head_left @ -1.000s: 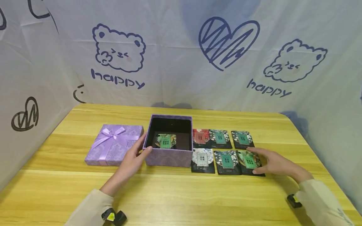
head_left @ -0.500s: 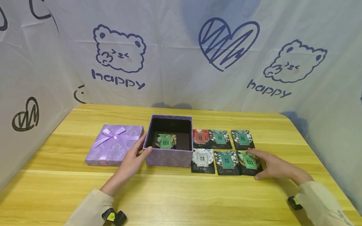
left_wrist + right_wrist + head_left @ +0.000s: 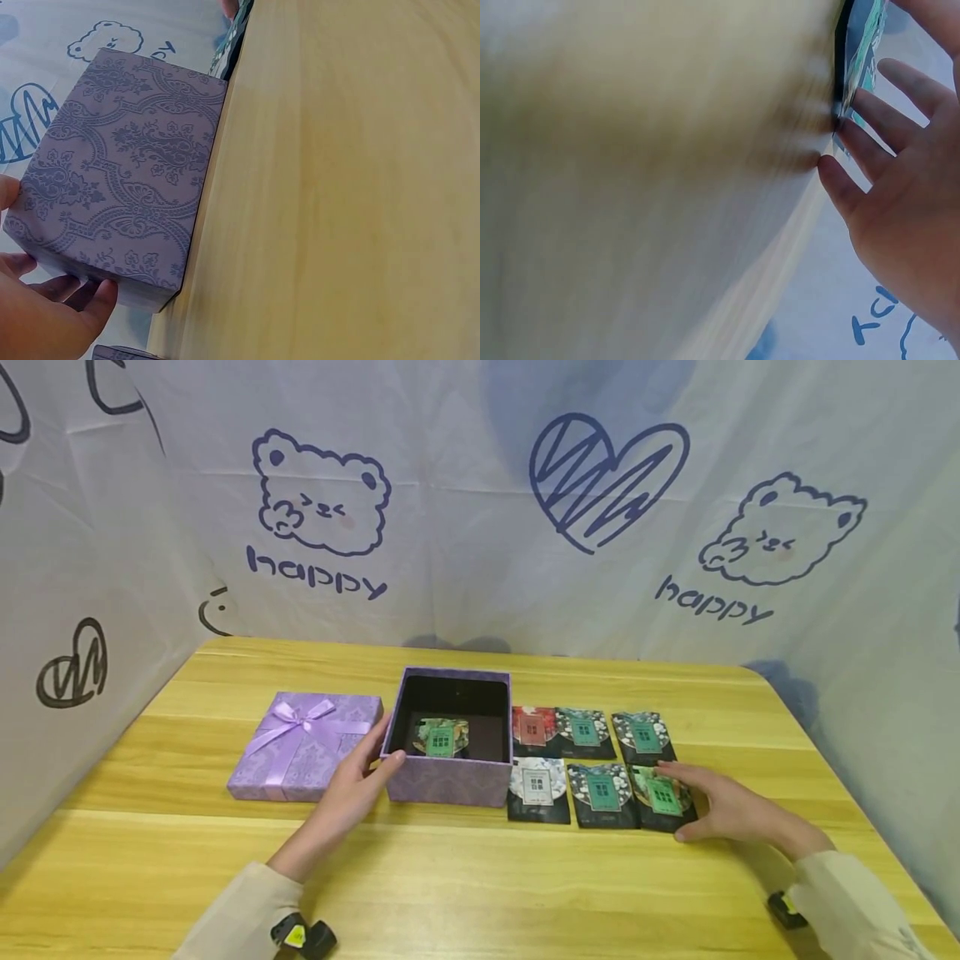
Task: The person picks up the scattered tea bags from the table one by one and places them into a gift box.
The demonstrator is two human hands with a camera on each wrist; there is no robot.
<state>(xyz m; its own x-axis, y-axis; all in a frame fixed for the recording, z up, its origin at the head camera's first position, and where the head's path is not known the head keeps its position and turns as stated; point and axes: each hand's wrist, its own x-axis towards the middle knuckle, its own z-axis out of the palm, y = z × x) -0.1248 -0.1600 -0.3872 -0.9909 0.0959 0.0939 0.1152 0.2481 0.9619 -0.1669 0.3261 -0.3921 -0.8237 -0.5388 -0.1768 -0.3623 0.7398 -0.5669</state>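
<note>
My left grip [image 3: 358,785] holds purple box [image 3: 450,781] at front left corner: thumb on rim, fingers against left wall. Box stands open in middle of frame; inner packet [image 3: 442,739], with green label, lies on its dark bottom. My right grip [image 3: 735,806], at right of frame, is not closed; fingers are spread, touching right edge of green packet [image 3: 662,795]. Five other packets [image 3: 602,793] lie near it on desk [image 3: 480,885], right of box. Lid [image 3: 300,760] with ribbon bow lies at centre left.
</note>
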